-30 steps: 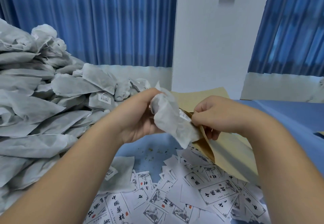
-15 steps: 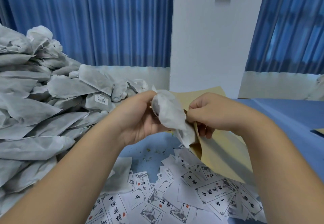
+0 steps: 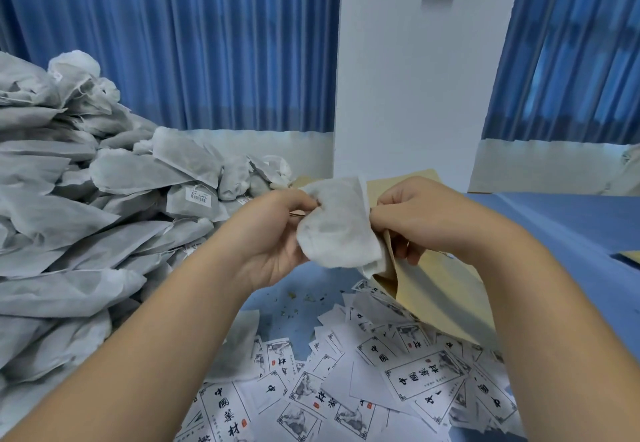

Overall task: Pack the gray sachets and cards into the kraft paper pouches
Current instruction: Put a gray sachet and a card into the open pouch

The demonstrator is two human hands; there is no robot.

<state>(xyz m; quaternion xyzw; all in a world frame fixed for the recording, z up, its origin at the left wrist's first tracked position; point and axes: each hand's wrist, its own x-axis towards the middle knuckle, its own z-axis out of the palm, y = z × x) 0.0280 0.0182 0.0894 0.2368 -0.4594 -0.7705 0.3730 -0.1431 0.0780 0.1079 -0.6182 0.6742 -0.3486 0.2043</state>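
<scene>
Both hands [image 3: 277,230] [image 3: 415,220] pinch the gray sachet [image 3: 337,223], long axis running far-to-near, near end entering the kraft pouch [image 3: 433,289]

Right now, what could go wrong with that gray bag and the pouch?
The gray sachet is bunched between the left hand and right hand, so it may snag at the kraft pouch mouth or tear; crumbs lie below. The kraft pouch could also sweep loose cards aside.
</scene>
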